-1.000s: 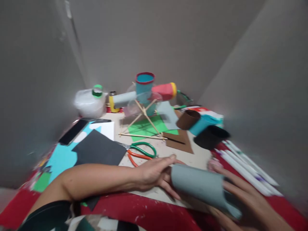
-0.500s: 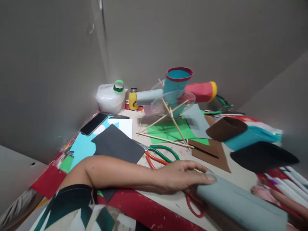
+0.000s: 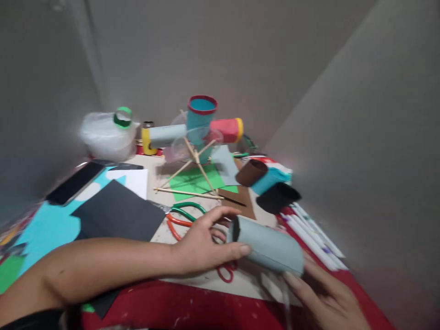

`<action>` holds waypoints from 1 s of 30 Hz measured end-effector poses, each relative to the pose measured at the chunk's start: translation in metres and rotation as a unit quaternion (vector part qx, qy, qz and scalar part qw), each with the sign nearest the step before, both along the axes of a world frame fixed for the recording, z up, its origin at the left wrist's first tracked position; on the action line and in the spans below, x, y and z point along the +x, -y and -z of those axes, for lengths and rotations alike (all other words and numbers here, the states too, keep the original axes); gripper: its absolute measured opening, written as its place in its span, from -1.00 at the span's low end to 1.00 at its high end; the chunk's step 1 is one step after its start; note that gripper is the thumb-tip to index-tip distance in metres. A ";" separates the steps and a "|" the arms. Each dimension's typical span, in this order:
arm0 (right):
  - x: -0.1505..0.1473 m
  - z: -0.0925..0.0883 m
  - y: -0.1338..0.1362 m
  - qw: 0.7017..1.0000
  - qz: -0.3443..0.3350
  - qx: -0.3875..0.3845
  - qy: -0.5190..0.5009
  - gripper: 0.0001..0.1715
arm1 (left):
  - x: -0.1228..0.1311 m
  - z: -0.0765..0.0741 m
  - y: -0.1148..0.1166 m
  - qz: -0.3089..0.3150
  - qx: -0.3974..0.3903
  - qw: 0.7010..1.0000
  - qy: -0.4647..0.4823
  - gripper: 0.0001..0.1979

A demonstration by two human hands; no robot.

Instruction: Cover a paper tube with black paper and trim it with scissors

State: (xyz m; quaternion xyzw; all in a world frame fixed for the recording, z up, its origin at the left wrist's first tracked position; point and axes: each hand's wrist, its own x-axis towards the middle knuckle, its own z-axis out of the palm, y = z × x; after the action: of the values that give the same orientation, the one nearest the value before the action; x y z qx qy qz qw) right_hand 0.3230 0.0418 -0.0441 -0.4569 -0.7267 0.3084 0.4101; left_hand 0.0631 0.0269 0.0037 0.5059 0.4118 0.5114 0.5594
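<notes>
A grey-blue paper tube lies level between my two hands, above the table's near edge. My left hand grips its open left end, thumb in front and fingers behind. At the other end, my right hand holds the tube with its thumb at the lower rim; some of its fingers are hidden behind. Beneath the left hand are scissors with green and orange handles. A red scissor-like loop shows under the tube.
A stick-frame wheel carries a blue cup, a red cup and a grey tube. Brown, blue and black tubes lie right, near white markers. Left are black paper and a phone.
The view has swung right, so the table's things sit further left. The tube is now held between both hands; my right hand has come clearly into view at its right end.
</notes>
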 end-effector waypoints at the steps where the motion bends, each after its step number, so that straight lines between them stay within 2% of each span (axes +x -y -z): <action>1: -0.004 -0.007 0.002 1.000 0.023 -0.018 0.000 -0.60 | 0.000 0.000 0.000 0.001 0.005 1.000 -0.016 -0.41; 6: -0.019 -0.031 -0.006 0.989 -0.013 -0.129 -0.076 -0.56 | -0.002 0.001 0.000 0.033 0.059 0.994 -0.084 -0.38; 9: -0.020 -0.032 -0.006 0.969 -0.039 -0.196 -0.143 -0.54 | -0.002 0.003 0.001 0.046 0.086 0.989 -0.115 -0.33; 12: -0.018 -0.029 -0.005 0.961 -0.031 -0.215 -0.173 -0.52 | -0.002 0.005 0.001 0.051 0.077 0.988 -0.121 -0.27; 18: -0.018 -0.025 -0.006 0.957 -0.045 -0.213 -0.192 -0.54 | -0.001 0.006 -0.001 0.047 0.072 0.985 -0.149 -0.27; 22: -0.016 -0.022 -0.006 0.956 -0.058 -0.220 -0.186 -0.57 | 0.000 0.009 0.000 0.025 0.066 0.988 -0.135 -0.25; 27: -0.016 -0.023 -0.005 0.967 -0.022 -0.188 -0.173 -0.54 | -0.001 0.012 -0.003 -0.011 0.093 0.989 -0.115 -0.53; 30: -0.021 -0.029 -0.005 0.988 0.033 -0.095 -0.114 -0.59 | 0.001 0.012 -0.004 -0.004 0.076 0.991 -0.107 -0.69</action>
State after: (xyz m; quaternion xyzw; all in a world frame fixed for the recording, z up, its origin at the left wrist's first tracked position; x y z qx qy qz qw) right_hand 0.3025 0.0465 -0.0152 -0.4790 -0.6276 0.4122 0.4548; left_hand 0.0640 0.0312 -0.0087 0.5968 0.4315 0.4866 0.4700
